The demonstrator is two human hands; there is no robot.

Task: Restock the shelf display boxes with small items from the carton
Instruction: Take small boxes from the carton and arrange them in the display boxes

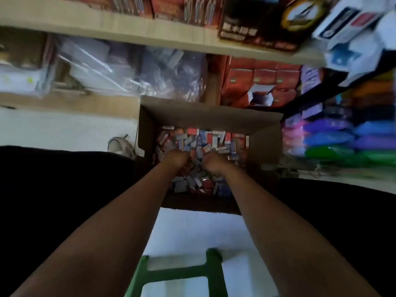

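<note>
Carton (pixel 265 133) is sitting open on the floor under the shelf (pixel 150 28), and both hands are digging into the loose small boxes (pixel 205 138) inside. Left hand (pixel 176 159) and right hand (pixel 214 162) look curled, but it's too blurry to tell whether either grip is actually clamped on anything. I'd scoop from under each grip, taking modest handfuls so nothing's spilling on the way up.

Small shop or stockroom. Wooden shelves (pixel 150 33) held rows of red display boxes (pixel 263 82) and bagged goods (pixel 128 71); stacked coloured packets (pixel 342 136) sat at the right. An open carton (pixel 214 118) of small boxed items (pixel 203 138) stood on the floor by the bottom shelf's edge.
</note>
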